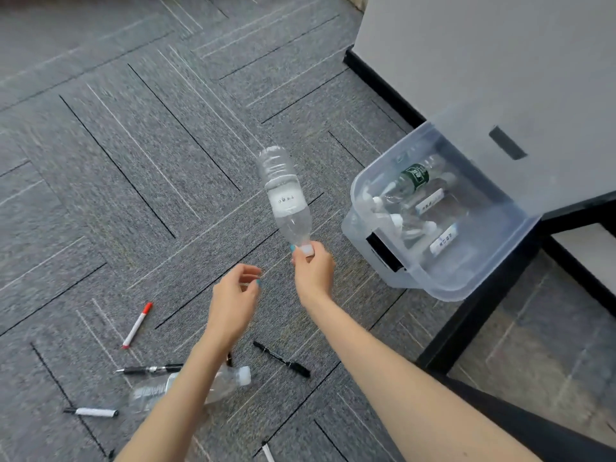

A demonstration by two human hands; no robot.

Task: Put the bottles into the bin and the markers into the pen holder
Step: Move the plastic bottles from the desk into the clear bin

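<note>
My right hand (pixel 313 266) grips a clear plastic bottle (pixel 285 195) by its capped neck, its base pointing away from me, just left of the clear plastic bin (pixel 443 288). Several bottles lie inside the bin. My left hand (pixel 236 291) hovers beside the right one, fingers curled apart, holding nothing. On the carpet near me lie another clear bottle (pixel 230 381), partly hidden by my left forearm, a red-capped marker (pixel 137 325), a black marker (pixel 281 359), a black pen (pixel 150 369) and a white marker with black ends (pixel 91 412). No pen holder is in view.
A grey cabinet wall with a black base (pixel 376 75) stands behind the bin. Black table legs (pixel 480 305) rise at the right, beside the bin. The tip of another white marker (pixel 267 453) shows at the bottom edge. Grey patterned carpet stretches to the left.
</note>
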